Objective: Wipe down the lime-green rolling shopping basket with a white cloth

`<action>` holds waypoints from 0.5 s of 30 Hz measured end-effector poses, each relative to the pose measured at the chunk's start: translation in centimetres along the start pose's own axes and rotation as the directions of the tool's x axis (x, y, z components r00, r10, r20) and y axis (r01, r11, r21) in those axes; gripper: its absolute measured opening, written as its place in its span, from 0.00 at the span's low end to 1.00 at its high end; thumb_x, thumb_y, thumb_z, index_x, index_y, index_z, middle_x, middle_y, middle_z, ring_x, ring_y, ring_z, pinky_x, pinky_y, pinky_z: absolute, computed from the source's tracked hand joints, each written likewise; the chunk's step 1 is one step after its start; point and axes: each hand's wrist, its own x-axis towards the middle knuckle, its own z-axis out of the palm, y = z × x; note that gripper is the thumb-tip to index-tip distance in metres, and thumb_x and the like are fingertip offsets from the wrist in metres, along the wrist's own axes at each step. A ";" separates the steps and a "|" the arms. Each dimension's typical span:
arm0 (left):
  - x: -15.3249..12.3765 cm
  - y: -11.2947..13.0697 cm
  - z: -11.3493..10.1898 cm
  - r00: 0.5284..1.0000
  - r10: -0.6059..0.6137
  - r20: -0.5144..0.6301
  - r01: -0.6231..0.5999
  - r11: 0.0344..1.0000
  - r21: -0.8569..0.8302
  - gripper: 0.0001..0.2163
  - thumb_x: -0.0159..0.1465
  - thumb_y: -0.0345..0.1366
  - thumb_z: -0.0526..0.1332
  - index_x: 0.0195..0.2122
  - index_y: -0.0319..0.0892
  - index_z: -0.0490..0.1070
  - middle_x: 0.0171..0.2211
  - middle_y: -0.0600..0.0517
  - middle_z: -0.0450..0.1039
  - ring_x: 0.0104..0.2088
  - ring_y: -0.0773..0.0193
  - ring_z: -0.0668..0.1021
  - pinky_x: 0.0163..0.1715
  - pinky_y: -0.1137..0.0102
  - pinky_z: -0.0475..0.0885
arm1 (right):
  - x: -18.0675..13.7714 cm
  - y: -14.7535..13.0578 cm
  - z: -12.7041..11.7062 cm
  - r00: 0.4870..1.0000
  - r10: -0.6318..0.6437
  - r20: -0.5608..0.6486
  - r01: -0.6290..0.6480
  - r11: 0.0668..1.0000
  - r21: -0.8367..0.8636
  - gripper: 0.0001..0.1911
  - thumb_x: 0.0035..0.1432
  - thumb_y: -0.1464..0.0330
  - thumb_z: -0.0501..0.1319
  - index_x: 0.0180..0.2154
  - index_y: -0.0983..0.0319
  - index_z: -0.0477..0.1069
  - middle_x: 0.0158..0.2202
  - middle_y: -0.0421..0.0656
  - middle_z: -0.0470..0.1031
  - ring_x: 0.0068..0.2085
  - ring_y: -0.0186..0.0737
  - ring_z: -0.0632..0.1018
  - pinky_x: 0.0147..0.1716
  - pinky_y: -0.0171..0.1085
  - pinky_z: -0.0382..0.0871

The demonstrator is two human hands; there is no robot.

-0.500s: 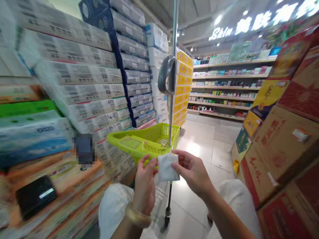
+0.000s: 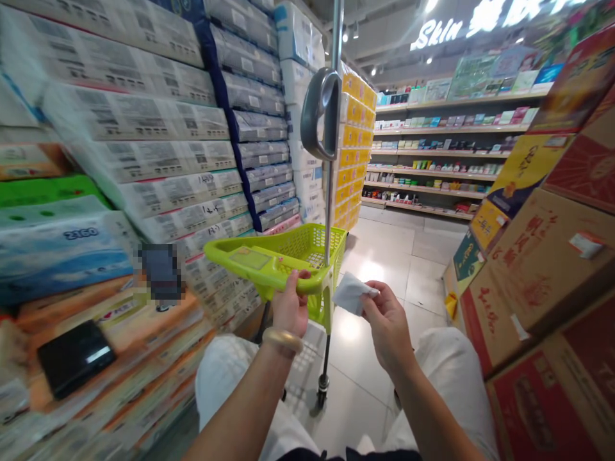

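A lime-green shopping basket (image 2: 269, 259) on a wheeled stand sits just in front of me, with a metal pole and grey handle (image 2: 321, 115) rising from its rear. My left hand (image 2: 291, 307) is closed on the basket's near rim; a bangle sits on that wrist. My right hand (image 2: 387, 320) pinches a small white folded tissue (image 2: 350, 293), held to the right of the basket over the floor. White trousers show below both arms.
Stacked packs of tissue paper (image 2: 158, 153) wall the left side, with a black device (image 2: 74, 358) lying on a lower stack. Red and brown cartons (image 2: 542, 269) are piled on the right. A tiled aisle (image 2: 394, 256) leads to shelves (image 2: 432, 160) of goods.
My left hand has let go of the tissue and moved up onto the basket rim. My right hand has carried the tissue to the right.
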 end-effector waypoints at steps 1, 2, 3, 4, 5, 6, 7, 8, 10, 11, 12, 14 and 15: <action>0.1 -0.3 0.2 1.000 -0.022 -0.004 0.022 1.000 0.004 0.03 0.60 0.28 0.61 0.29 0.38 0.72 0.22 0.53 0.77 0.26 0.67 0.79 0.32 0.73 0.75 | 0.0 0.2 -0.2 1.000 0.007 -0.009 -0.007 1.000 0.008 0.16 0.50 0.58 0.68 0.37 0.60 0.70 0.29 0.38 0.78 0.29 0.35 0.77 0.30 0.34 0.73; 0.1 -0.6 0.4 0.999 -0.035 -0.009 0.035 0.999 0.009 0.06 0.61 0.29 0.60 0.26 0.37 0.71 0.22 0.52 0.77 0.25 0.66 0.80 0.31 0.72 0.76 | 0.0 0.5 -0.4 1.000 0.014 -0.018 -0.013 1.000 0.011 0.17 0.50 0.57 0.68 0.38 0.60 0.70 0.30 0.39 0.78 0.30 0.36 0.78 0.30 0.35 0.74; 0.1 -0.7 0.4 0.999 -0.041 -0.011 0.041 0.999 0.015 0.08 0.61 0.30 0.59 0.24 0.37 0.71 0.21 0.51 0.77 0.26 0.65 0.80 0.31 0.72 0.76 | 0.0 0.7 -0.6 0.999 0.019 -0.027 -0.018 1.000 0.009 0.18 0.50 0.57 0.68 0.39 0.60 0.70 0.31 0.40 0.79 0.31 0.37 0.78 0.31 0.36 0.74; 0.1 -0.7 0.4 0.999 -0.049 -0.014 0.049 0.999 0.019 0.10 0.61 0.30 0.59 0.23 0.37 0.71 0.21 0.50 0.77 0.26 0.65 0.80 0.31 0.71 0.76 | 0.0 0.9 -0.9 0.999 0.020 -0.038 -0.020 1.000 0.004 0.19 0.50 0.57 0.69 0.40 0.61 0.71 0.33 0.42 0.80 0.33 0.39 0.79 0.32 0.36 0.75; 0.1 -0.7 0.3 0.998 -0.054 -0.018 0.054 0.998 0.024 0.10 0.60 0.30 0.59 0.22 0.36 0.71 0.21 0.50 0.77 0.26 0.65 0.80 0.31 0.72 0.76 | 0.0 1.2 -1.2 0.999 0.019 -0.048 -0.020 1.000 -0.004 0.20 0.50 0.57 0.69 0.41 0.61 0.72 0.35 0.43 0.80 0.34 0.40 0.80 0.33 0.37 0.75; -0.1 -0.5 0.1 0.998 -0.058 -0.022 0.059 0.998 0.028 0.09 0.60 0.30 0.59 0.22 0.36 0.71 0.21 0.50 0.77 0.26 0.65 0.80 0.31 0.72 0.76 | 0.1 1.4 -1.5 0.998 0.017 -0.058 -0.017 1.000 -0.013 0.21 0.50 0.56 0.69 0.42 0.61 0.73 0.36 0.44 0.81 0.36 0.41 0.80 0.35 0.38 0.75; -0.3 -0.3 -0.1 0.998 -0.061 -0.027 0.062 0.998 0.032 0.09 0.59 0.29 0.60 0.22 0.37 0.71 0.21 0.50 0.77 0.26 0.65 0.81 0.30 0.73 0.76 | 0.1 1.6 -1.7 0.997 0.014 -0.071 -0.015 1.000 -0.020 0.22 0.50 0.56 0.69 0.43 0.62 0.73 0.38 0.46 0.81 0.38 0.42 0.81 0.37 0.39 0.75; -0.5 0.0 -0.4 0.998 -0.062 -0.031 0.063 0.997 0.035 0.09 0.59 0.29 0.59 0.22 0.37 0.71 0.21 0.50 0.77 0.26 0.65 0.81 0.30 0.73 0.76 | 0.1 1.8 -1.9 0.996 0.012 -0.086 -0.014 1.000 -0.024 0.23 0.50 0.56 0.69 0.44 0.62 0.74 0.39 0.46 0.81 0.39 0.43 0.81 0.39 0.40 0.75; -1.3 0.6 -1.0 0.997 -0.067 -0.041 0.069 0.997 0.047 0.10 0.59 0.28 0.59 0.21 0.37 0.71 0.20 0.51 0.76 0.26 0.65 0.81 0.30 0.74 0.77 | 0.1 2.3 -2.1 0.993 0.011 -0.113 -0.014 1.000 -0.023 0.24 0.49 0.56 0.70 0.45 0.62 0.75 0.41 0.47 0.82 0.41 0.44 0.81 0.42 0.42 0.75; -1.7 0.9 -1.3 0.997 -0.070 -0.043 0.072 0.996 0.054 0.10 0.60 0.28 0.58 0.21 0.37 0.71 0.19 0.52 0.76 0.26 0.65 0.81 0.30 0.74 0.77 | 0.1 2.6 -2.1 0.992 0.011 -0.123 -0.014 1.000 -0.021 0.25 0.48 0.56 0.70 0.45 0.62 0.75 0.41 0.47 0.82 0.41 0.45 0.81 0.43 0.43 0.75; -2.1 1.2 -1.6 0.996 -0.076 -0.044 0.079 0.995 0.060 0.10 0.60 0.27 0.58 0.21 0.38 0.71 0.18 0.53 0.75 0.25 0.65 0.81 0.29 0.73 0.78 | 0.1 2.8 -2.0 0.992 0.010 -0.129 -0.013 1.000 -0.021 0.25 0.48 0.57 0.70 0.45 0.62 0.76 0.41 0.47 0.82 0.42 0.46 0.81 0.44 0.44 0.75; -2.9 1.8 -2.1 0.996 -0.081 -0.048 0.084 0.994 0.067 0.10 0.60 0.27 0.57 0.22 0.39 0.70 0.17 0.55 0.73 0.26 0.65 0.81 0.28 0.73 0.78 | 0.1 3.3 -1.8 0.991 0.000 -0.134 -0.004 1.000 -0.031 0.23 0.49 0.57 0.70 0.45 0.63 0.76 0.41 0.47 0.82 0.43 0.47 0.81 0.45 0.46 0.75; -3.2 2.1 -2.4 0.995 -0.087 -0.047 0.090 0.993 0.072 0.09 0.61 0.27 0.58 0.23 0.39 0.70 0.17 0.55 0.73 0.26 0.65 0.81 0.28 0.73 0.78 | 0.0 3.4 -1.7 0.991 -0.013 -0.136 0.008 0.999 -0.041 0.22 0.49 0.57 0.70 0.44 0.63 0.76 0.41 0.47 0.82 0.43 0.47 0.81 0.46 0.47 0.75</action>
